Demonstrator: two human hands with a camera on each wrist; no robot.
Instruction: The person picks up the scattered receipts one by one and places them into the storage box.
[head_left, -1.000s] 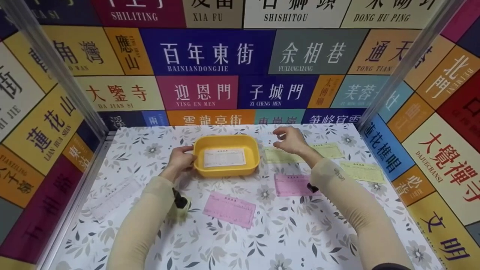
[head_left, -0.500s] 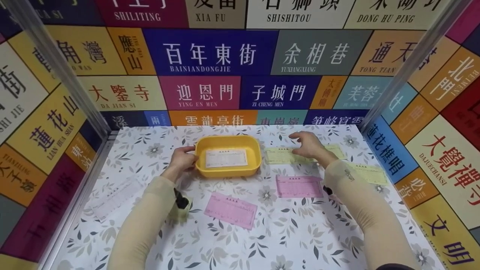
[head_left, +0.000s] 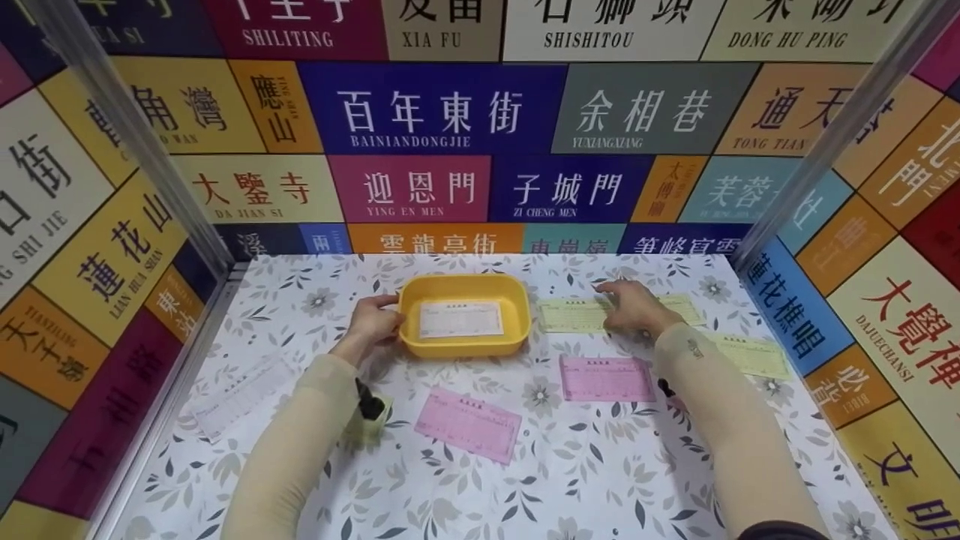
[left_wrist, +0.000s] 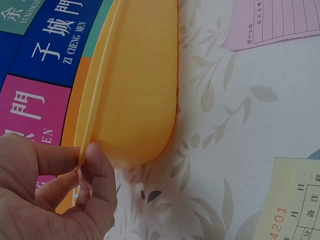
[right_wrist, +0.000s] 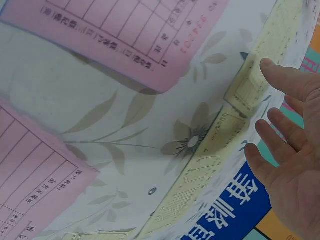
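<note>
Chg. vs. 1 s ago: your R hand [head_left: 639, 307] has shifted right & nearer you, from the far L corner of the L yellow slip [head_left: 571, 316] to the R end of that slip. Your R forearm, which then hid part of the R pink slip [head_left: 607, 379], now leaves it in view. Your L hand [head_left: 375, 322] stays at the L end of the yellow tray [head_left: 465, 348]; the white slip [head_left: 460, 320] stays in the tray.

Tray, ref. data: rect. w/ rounded corners, plain yellow, lipped rim, upright. Loc.: far part of the floral tabletop [head_left: 420, 502], approx. centre, just L of the yellow slips. Its white slip lies flat on the tray floor; print too small to read.

View diffs: L wrist view shows your grip, partly hidden in head view: thumb & index finger pinch the tray rim, w/ the outer wall facing you. It also shows red digits "4201" on the near yellow slip [left_wrist: 295, 200]. R wrist view shows your R hand released, fingers apart & loosely bent, thumb tip over the far yellow slip [right_wrist: 272, 50]. Contact: cannot tell. Same view shows two yellow slips end to end, meeting or overlapping (cannot tell which); your hand covers that spot in head view.
</note>
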